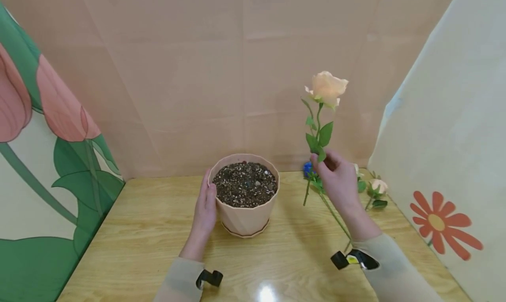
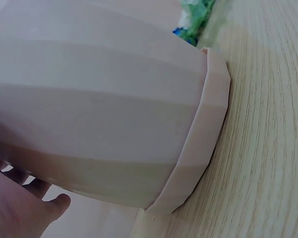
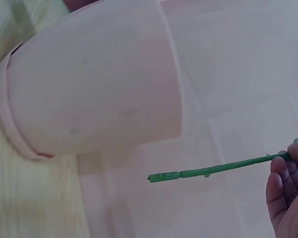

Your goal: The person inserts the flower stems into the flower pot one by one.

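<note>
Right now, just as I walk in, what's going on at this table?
A person's left hand rests against the side of a pale pink pot holding dark soil. The right hand pinches a pale rose by its stem, off to the right of the pot. The stem's lower end is free, and no flower stands in the soil. More flowers, including a blue one, lie on the wooden table.

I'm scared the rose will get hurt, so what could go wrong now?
The long bare stem of the peach rose sticks out below the right hand, so it might knock the flowerpot and bend. The left hand steadies just one side, so a push might shift the flowerpot. The potting soil sits near the top, so a bump could spill some.
</note>
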`<state>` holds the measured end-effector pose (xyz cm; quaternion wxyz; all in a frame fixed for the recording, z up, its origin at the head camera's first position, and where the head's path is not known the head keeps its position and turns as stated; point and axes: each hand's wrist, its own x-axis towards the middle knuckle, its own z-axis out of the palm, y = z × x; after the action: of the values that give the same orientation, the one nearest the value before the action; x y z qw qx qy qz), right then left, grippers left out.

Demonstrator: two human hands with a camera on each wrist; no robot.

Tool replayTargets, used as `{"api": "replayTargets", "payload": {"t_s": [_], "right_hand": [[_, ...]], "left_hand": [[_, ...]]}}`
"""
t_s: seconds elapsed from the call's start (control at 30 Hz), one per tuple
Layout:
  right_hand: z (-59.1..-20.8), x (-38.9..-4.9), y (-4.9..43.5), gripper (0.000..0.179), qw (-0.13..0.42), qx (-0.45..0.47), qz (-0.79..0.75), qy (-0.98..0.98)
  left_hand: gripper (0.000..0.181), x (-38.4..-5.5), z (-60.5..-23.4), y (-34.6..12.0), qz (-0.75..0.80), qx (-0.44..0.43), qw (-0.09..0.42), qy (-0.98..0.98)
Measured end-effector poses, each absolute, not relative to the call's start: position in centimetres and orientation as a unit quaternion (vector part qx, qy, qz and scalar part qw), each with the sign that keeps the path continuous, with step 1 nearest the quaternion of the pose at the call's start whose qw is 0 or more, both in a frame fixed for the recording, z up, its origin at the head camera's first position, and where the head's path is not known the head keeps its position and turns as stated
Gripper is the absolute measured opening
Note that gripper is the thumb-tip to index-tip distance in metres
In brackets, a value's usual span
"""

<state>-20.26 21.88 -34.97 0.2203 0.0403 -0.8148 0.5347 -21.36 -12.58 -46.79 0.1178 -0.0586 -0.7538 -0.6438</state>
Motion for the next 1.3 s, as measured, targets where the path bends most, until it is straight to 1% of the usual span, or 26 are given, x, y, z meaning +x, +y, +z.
{"api": "replayTargets", "payload": {"t_s": [0.17,0.33,0.83,1.03,1.17,1.3], "right_hand": [[-33.2,-20.3,20.4,0.043,0.244,0.063,0.57,-0.782],[-31.9,-20.9,18.6,0.04,0.263,0.086,0.591,-0.757],[-31.0,-22.7,13.3,0.026,0.279,0.168,0.615,-0.718],[-31.0,-23.1,10.8,0.024,0.238,0.183,0.625,-0.72],[-31.6,-23.4,9.1,0.022,0.207,0.198,0.634,-0.718],[-32.3,-23.7,7.8,0.02,0.189,0.217,0.633,-0.719]], "left_hand": [[0.058,-21.3,-46.6,-12.6,-0.644,-0.056,0.119,-0.754],[0.058,-21.4,-46.7,-12.6,-0.647,-0.059,0.121,-0.75],[0.058,-21.7,-47.1,-12.7,-0.648,-0.069,0.124,-0.748],[0.058,-21.7,-47.3,-12.6,-0.643,-0.07,0.126,-0.752],[0.058,-21.8,-47.3,-12.7,-0.64,-0.069,0.126,-0.755],[0.058,-21.7,-47.3,-12.7,-0.639,-0.066,0.121,-0.756]]}}
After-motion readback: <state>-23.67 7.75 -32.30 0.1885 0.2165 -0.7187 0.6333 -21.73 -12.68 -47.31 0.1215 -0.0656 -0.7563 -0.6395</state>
